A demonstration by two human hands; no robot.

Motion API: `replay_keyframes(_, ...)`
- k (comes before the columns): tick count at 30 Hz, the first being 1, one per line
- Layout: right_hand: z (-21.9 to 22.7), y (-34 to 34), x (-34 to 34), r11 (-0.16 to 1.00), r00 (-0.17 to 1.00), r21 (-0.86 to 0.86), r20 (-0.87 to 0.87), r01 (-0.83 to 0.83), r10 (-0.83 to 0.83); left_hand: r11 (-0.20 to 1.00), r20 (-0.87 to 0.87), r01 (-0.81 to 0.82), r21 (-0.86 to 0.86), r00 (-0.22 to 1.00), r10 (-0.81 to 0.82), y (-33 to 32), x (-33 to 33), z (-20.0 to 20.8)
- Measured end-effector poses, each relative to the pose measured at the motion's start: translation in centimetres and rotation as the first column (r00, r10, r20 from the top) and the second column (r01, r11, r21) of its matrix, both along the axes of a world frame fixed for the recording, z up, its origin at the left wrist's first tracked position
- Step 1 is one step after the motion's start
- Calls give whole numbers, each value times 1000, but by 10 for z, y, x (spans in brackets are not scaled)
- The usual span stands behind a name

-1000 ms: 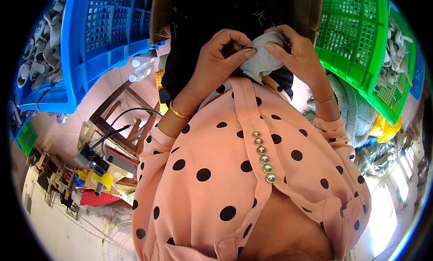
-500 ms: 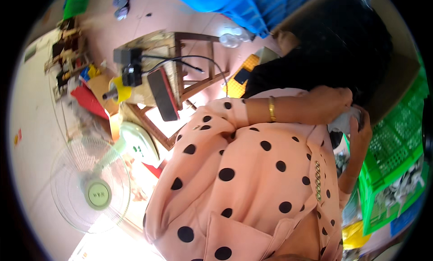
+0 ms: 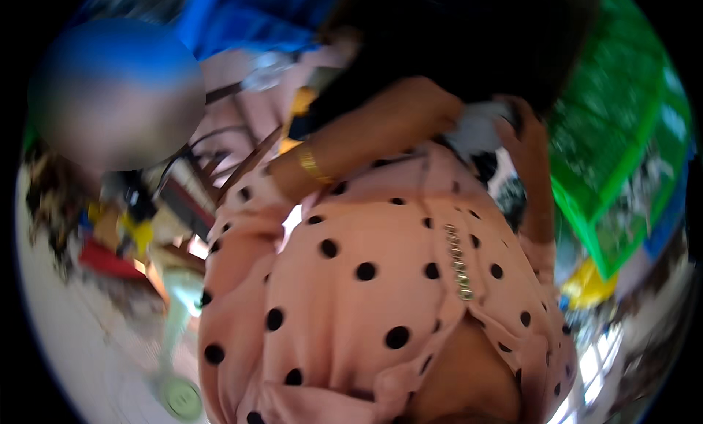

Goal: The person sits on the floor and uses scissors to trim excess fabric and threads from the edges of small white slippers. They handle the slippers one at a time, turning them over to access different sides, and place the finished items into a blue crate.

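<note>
A soft, pale grey piece, perhaps cloth (image 3: pixel 472 127), is held in front of my lap. My right hand (image 3: pixel 529 135) is closed around its right side, the fingers bent over it. Reaching across from the left, my left hand (image 3: pixel 438 100) lies against the left edge of the grey piece; its fingers are hidden and blurred. A yellow metal bracelet (image 3: pixel 313 166) circles the left wrist. Just beyond both hands is a large black mass (image 3: pixel 454 43), whose kind I cannot make out. Motion smears most of the view.
Green plastic crates (image 3: pixel 597 193) stand close on the right, with pale pieces inside one. A blue plastic crate (image 3: pixel 249 21) is at the far left. Another person (image 3: pixel 117 94) is at the left. The pale green fan base (image 3: pixel 179 397) is lower left, and a yellow bag (image 3: pixel 588 285) lies right.
My view has swung, so hands, crates and black mass sit further left. Another person has come into view at the left. The grey piece stays between my hands.
</note>
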State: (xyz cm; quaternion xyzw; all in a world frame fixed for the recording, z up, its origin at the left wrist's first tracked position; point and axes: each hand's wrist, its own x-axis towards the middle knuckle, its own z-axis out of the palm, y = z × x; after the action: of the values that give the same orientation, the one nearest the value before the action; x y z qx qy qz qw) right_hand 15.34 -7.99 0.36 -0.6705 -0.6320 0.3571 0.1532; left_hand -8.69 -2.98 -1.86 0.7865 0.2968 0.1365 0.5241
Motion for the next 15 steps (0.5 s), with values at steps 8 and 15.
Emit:
replay_keyframes(8, -5, -11, 6, 996, 994, 37, -71, 85, -82, 624, 377, 46, -780, 831, 410, 17, 27, 10)
replay_keyframes(15, -8, -19, 2, 987, 983, 41, -99, 156, -152, 998, -169, 24, 61, 986, -13, 15, 34, 22)
